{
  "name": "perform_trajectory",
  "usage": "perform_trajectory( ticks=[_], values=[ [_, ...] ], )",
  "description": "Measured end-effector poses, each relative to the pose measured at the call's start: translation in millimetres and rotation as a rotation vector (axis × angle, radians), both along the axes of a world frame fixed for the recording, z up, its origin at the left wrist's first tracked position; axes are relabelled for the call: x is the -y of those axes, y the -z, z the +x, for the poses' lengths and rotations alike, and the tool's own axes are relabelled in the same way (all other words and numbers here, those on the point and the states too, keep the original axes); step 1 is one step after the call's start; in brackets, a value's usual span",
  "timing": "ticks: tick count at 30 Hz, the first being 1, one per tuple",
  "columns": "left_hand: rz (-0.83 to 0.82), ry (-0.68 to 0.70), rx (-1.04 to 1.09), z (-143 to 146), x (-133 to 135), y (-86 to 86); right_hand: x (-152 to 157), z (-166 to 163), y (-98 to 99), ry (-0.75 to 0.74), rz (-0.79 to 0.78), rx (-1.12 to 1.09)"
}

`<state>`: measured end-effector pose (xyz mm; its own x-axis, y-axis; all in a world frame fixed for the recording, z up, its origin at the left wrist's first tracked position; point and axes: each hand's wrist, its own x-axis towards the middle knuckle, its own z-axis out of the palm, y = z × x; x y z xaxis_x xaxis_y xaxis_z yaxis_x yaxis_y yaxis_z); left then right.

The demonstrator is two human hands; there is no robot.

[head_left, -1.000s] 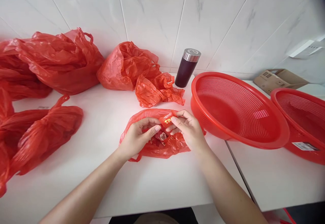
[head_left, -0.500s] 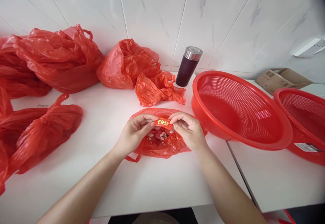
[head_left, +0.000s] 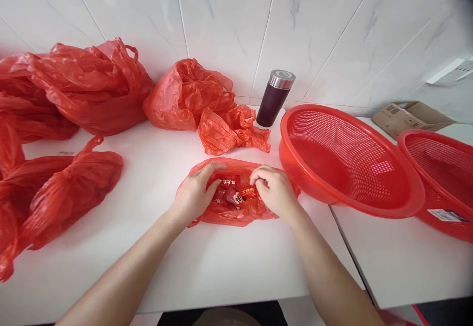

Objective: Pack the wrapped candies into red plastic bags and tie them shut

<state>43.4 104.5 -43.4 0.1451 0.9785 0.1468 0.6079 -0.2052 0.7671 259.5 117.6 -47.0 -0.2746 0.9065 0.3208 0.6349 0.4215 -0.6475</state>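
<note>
A small red plastic bag (head_left: 236,210) lies open on the white table (head_left: 155,178) in front of me, with small red wrapped packets (head_left: 231,193) showing inside. My left hand (head_left: 195,193) rests on the bag's left edge, fingers curled over the rim at the opening. My right hand (head_left: 271,190) sits at the right side of the opening, fingers bent and pinched down among the packets. What the right fingertips grip is hidden.
Several crumpled and tied red bags lie at the left (head_left: 74,89) and back centre (head_left: 207,106). A dark flask with a steel lid (head_left: 275,98) stands by the wall. Two red perforated baskets (head_left: 347,156) (head_left: 439,178) and a cardboard box (head_left: 410,116) sit at right.
Both hands held a red packet with gold writing above the bag; they have dropped down into the bag's opening and the packet is no longer held up between them.
</note>
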Motion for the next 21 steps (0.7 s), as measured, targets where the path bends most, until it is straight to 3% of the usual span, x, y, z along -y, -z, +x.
perform_trajectory(
  ticks=[4,8,12,16,21],
  values=[
    [0.024,0.124,-0.051,-1,-1,4.7,-1,-19,14.2,-0.017,0.036,0.125],
    [-0.019,0.140,-0.033,-2,-1,4.2,-5,-27,20.3,-0.101,0.005,0.266],
    [-0.084,0.150,-0.020,-5,-2,-0.9,-7,-26,18.5,-0.054,0.052,0.252],
    [-0.124,0.097,0.065,-5,-2,-7.5,-5,-21,9.9,-0.001,0.042,-0.012],
    [-0.291,0.147,0.422,-4,0,-15.2,3,-19,-5.6,-0.099,-0.274,-0.518]
  ],
)
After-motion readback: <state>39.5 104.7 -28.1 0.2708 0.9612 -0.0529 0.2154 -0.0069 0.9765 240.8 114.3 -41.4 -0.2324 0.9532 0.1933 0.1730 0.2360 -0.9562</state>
